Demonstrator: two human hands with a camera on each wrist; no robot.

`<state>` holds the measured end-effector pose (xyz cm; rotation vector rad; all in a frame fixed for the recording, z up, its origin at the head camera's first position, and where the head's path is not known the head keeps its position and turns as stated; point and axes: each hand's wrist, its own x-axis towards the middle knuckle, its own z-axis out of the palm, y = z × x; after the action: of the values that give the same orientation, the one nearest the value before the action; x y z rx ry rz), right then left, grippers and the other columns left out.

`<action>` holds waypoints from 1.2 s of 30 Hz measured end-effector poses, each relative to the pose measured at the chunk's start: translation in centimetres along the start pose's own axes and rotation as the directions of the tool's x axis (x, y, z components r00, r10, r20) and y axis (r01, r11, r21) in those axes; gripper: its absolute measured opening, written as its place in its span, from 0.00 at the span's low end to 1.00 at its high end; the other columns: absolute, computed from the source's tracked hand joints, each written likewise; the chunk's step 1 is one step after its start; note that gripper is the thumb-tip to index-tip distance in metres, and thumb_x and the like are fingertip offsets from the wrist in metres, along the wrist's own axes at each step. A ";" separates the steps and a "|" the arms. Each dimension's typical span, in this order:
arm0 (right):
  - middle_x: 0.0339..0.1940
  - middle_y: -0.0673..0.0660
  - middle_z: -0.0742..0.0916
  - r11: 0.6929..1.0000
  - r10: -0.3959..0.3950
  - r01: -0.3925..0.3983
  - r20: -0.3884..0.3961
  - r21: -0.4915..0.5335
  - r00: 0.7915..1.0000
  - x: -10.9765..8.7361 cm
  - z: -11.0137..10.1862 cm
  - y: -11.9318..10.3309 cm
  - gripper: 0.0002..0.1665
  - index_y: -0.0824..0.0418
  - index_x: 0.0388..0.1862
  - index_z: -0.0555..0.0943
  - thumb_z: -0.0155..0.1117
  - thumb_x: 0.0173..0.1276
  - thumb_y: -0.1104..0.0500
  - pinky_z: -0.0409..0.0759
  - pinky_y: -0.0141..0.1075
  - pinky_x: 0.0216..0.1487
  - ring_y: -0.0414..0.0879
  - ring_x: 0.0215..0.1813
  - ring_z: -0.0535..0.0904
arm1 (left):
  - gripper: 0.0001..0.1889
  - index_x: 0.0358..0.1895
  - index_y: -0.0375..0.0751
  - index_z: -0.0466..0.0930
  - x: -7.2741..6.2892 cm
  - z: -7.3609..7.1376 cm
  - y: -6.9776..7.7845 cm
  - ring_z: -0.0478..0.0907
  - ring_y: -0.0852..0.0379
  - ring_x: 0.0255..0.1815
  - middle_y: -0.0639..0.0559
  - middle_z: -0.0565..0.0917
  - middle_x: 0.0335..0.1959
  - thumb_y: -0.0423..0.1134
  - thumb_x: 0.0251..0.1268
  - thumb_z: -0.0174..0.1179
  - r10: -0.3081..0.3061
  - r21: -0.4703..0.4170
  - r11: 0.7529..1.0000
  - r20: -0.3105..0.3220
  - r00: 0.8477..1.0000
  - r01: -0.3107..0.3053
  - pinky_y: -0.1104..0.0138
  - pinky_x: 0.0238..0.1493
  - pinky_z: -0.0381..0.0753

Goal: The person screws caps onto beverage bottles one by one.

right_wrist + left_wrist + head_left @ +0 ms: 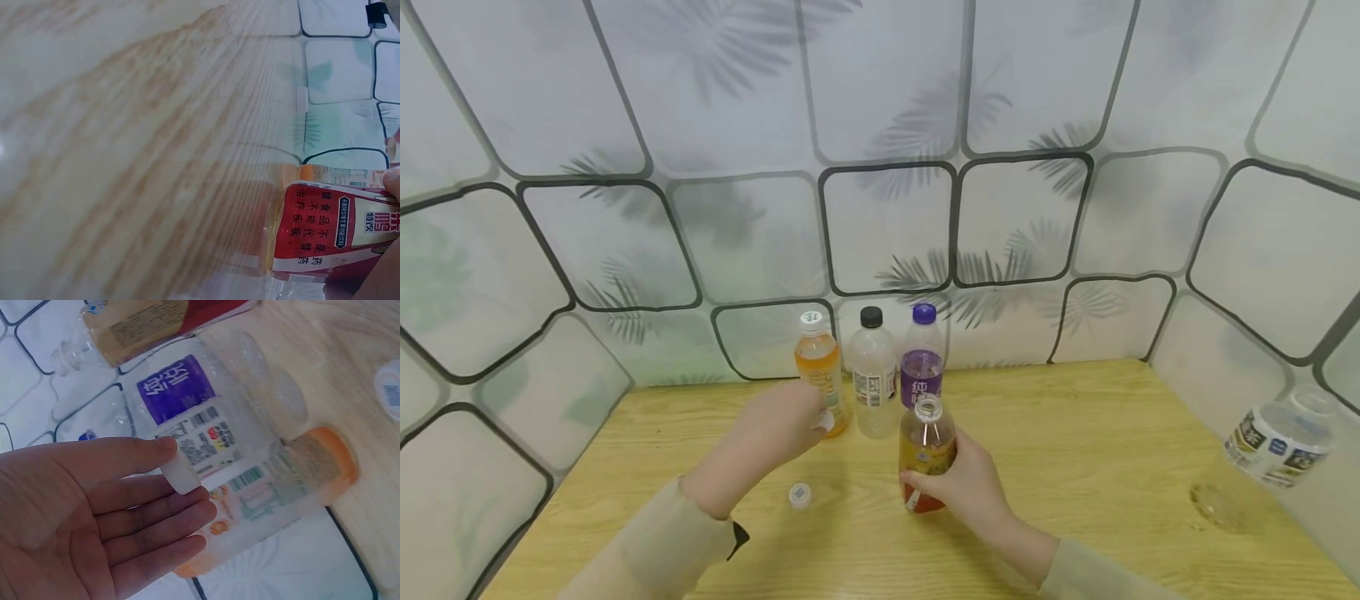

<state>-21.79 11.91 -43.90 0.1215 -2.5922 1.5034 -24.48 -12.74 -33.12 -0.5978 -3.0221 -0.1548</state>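
My left hand [767,429] pinches a white bottle cap [181,474] between thumb and fingertips, in front of the capped orange drink bottle [817,354]. In the left wrist view, the other fingers of that hand lie extended. My right hand [970,492] grips a drink bottle [927,446] with a yellow and red label round its lower part. That bottle stands upright with its mouth uncovered, and its red label side [319,228] fills the lower right of the right wrist view. A second white cap [801,496] lies on the table left of it.
Behind the held bottle stand a clear bottle with a black cap [872,375] and a purple-labelled bottle [922,367] with a purple cap. An uncapped clear bottle [1273,450] stands far right on the wooden table [1075,433]. Patterned walls [887,225] enclose the table.
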 end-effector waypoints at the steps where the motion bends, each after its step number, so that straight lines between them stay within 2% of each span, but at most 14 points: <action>1: 0.52 0.60 0.91 1.000 -0.002 0.002 -0.001 0.000 1.000 0.0 0.0 0.0 0.42 0.65 0.59 0.82 0.92 0.48 0.54 0.88 0.52 0.58 0.54 0.53 0.89 | 0.18 0.21 0.49 0.75 0.1 -0.3 0.3 0.67 0.58 0.22 0.57 0.73 0.18 0.36 0.67 0.72 0.011 0.001 1.000 -0.006 1.000 -0.011 0.64 0.26 0.68; 7: 0.52 0.61 0.91 1.000 -0.016 0.016 -0.004 -0.001 1.000 0.0 0.0 -0.1 0.42 0.65 0.59 0.82 0.92 0.47 0.54 0.88 0.52 0.58 0.55 0.53 0.89 | 0.18 0.21 0.48 0.72 1.0 -1.7 2.1 0.65 0.58 0.21 0.57 0.69 0.18 0.36 0.66 0.71 0.062 0.026 0.998 -0.012 0.998 -0.062 0.65 0.26 0.65; 14: 0.52 0.61 0.91 1.000 -0.007 0.007 -0.004 -0.001 1.000 0.1 0.0 0.1 0.42 0.65 0.61 0.81 0.92 0.49 0.54 0.88 0.52 0.57 0.55 0.53 0.89 | 0.15 0.25 0.49 0.75 2.1 -2.6 3.7 0.69 0.57 0.24 0.57 0.74 0.20 0.38 0.67 0.72 0.117 0.070 0.991 -0.054 0.992 -0.114 0.62 0.28 0.74; 20: 0.52 0.60 0.91 1.000 -0.014 0.014 -0.004 0.005 1.000 0.1 0.0 0.2 0.41 0.65 0.60 0.81 0.91 0.49 0.55 0.89 0.51 0.56 0.54 0.52 0.90 | 0.17 0.23 0.48 0.75 3.1 -3.5 5.1 0.67 0.57 0.23 0.57 0.74 0.20 0.41 0.66 0.74 0.134 0.074 0.989 -0.059 0.989 -0.129 0.64 0.26 0.68; 28: 0.51 0.59 0.92 0.999 -0.035 0.035 -0.002 0.017 0.999 -0.2 0.0 0.0 0.39 0.64 0.59 0.82 0.91 0.49 0.55 0.89 0.50 0.55 0.52 0.51 0.90 | 0.16 0.24 0.48 0.75 3.3 -4.5 6.7 0.69 0.59 0.25 0.56 0.75 0.23 0.41 0.66 0.73 0.185 0.103 0.979 -0.093 0.978 -0.175 0.67 0.24 0.70; 36: 0.52 0.59 0.91 0.999 -0.048 0.048 -0.009 0.021 0.999 -0.2 0.1 0.2 0.40 0.64 0.59 0.81 0.91 0.49 0.56 0.88 0.50 0.57 0.53 0.53 0.90 | 0.19 0.21 0.49 0.73 3.5 -4.9 7.7 0.69 0.58 0.25 0.55 0.76 0.26 0.42 0.67 0.72 0.199 0.099 0.977 -0.101 0.975 -0.189 0.67 0.23 0.70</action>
<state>-21.60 11.92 -44.18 0.1779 -2.5491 1.5119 -24.62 -4.90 -27.35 -0.8418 -2.8264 -0.0419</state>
